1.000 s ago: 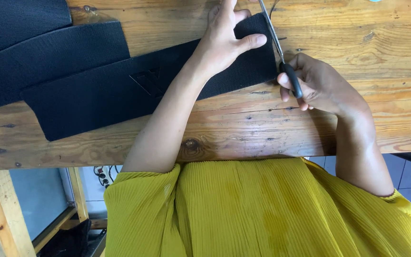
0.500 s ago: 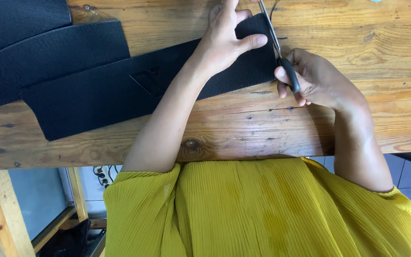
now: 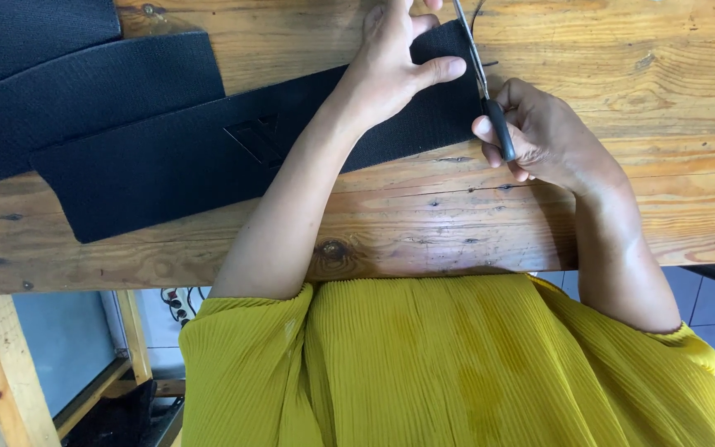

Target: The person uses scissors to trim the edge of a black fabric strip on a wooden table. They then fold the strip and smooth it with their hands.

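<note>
Your left hand (image 3: pixel 391 62) presses flat, fingers spread, on the black strip (image 3: pixel 208 157) lying across the bench (image 3: pixel 622 50). Your right hand (image 3: pixel 539 136) grips scissors (image 3: pixel 483 79) at its right end.

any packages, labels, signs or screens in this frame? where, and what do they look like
No packages, signs or screens.
Nearest to a label: an embossed mark on the black strip, mid-strip, left of the left hand; angular outline, black on black, too faint to make out.
The right hand holds scissors at the strip's right end, on the wooden table.
</note>
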